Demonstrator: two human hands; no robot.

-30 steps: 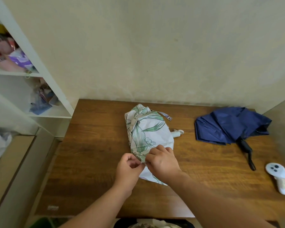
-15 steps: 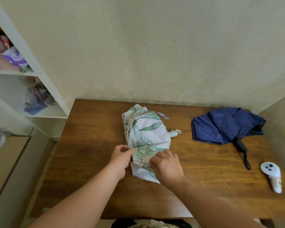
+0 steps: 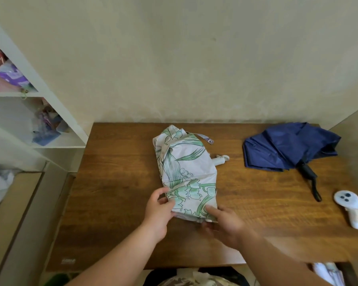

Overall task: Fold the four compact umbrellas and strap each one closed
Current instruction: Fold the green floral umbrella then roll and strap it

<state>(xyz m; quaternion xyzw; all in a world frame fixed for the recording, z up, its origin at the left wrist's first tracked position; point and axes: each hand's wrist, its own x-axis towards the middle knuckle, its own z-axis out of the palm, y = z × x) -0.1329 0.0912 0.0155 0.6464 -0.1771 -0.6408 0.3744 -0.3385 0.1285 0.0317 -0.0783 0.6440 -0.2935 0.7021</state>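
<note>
**Head view: floral umbrella half gathered, both hands at its near end**

Head camera looked down on the wooden worktop (image 3: 120, 203), the largest thing in frame, with a white shelf unit (image 3: 50, 112) off to the left. Lying mid-worktop was the floral umbrella (image 3: 186, 172), white with green leaves, its canopy loosely bunched and not yet rolled. Its long axis ran away from the person, tilted slightly leftward at the far end; the white handle (image 3: 220, 160) poked out on the right side, pointing right. The closing strap (image 3: 205, 138) trailed loose from the far end, well apart from both hands, so strapping was not yet done.

To the right sat the navy umbrella (image 3: 289, 147), collapsed but unfolded, its black handle (image 3: 308, 174) pointing toward the near edge. A white controller (image 3: 348, 209) lay near the right edge.

Both hands met the floral umbrella at its near end. The left hand (image 3: 158, 211) gripped the near left edge, fingers curled on the fabric. The right hand (image 3: 223, 223) lay at the near right corner, forefinger extended along the cloth; whether its other fingers pinched the hem I could not tell. The cloth lay directly beyond both hands, each about equally near, so the likely next move was smoothing pleats around the shaft toward the strap.
</note>
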